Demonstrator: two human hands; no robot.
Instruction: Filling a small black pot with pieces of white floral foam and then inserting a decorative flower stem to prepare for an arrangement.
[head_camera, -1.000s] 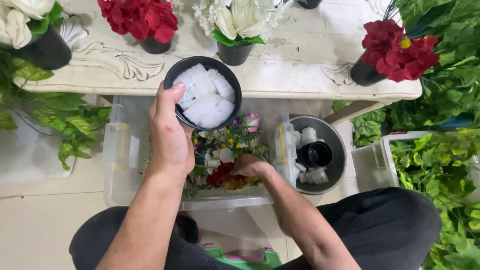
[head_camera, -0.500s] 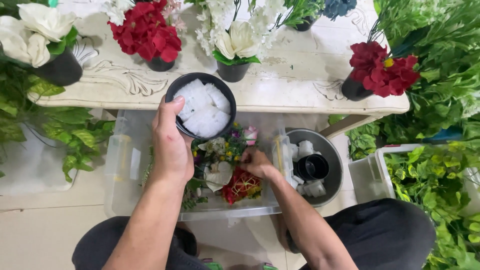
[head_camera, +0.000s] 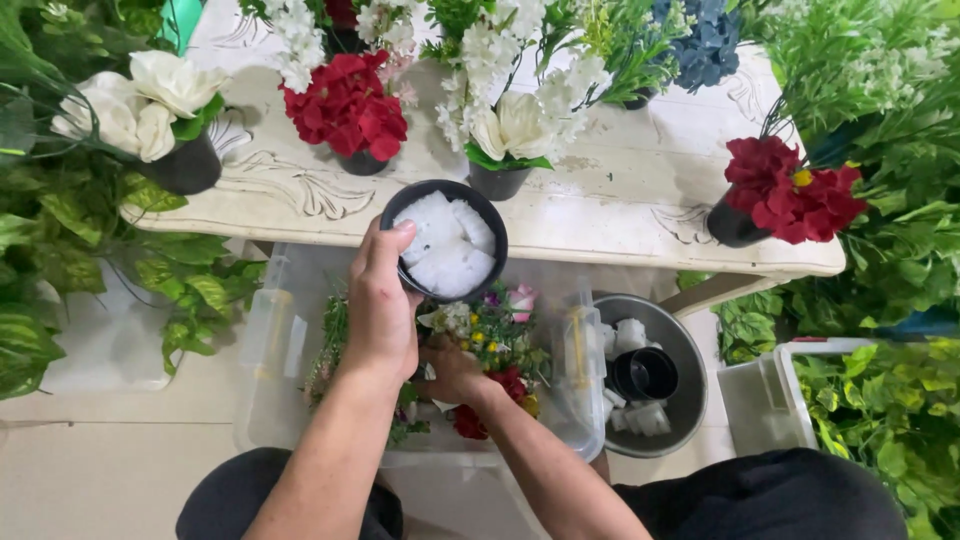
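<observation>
My left hand (head_camera: 382, 305) grips the rim of a small black pot (head_camera: 445, 240) filled with white foam blocks, held above a clear plastic bin (head_camera: 270, 350). My right hand (head_camera: 452, 372) reaches down into that bin among loose artificial flowers (head_camera: 490, 335) in pink, yellow, white and red. Its fingers are closed around flower stems; the fingertips are partly hidden by the left hand and the blooms.
A white carved table (head_camera: 620, 200) holds pots of red flowers (head_camera: 348, 110), white flowers (head_camera: 515, 125), cream roses (head_camera: 150, 100) and another red bunch (head_camera: 790, 190). A grey metal bowl (head_camera: 680, 400) with black pots and foam sits to the right. Green foliage crowds both sides.
The view has tilted upward, showing more of the table. My right hand has dug deeper among the flowers in the bin. My left hand keeps holding the black pot.
</observation>
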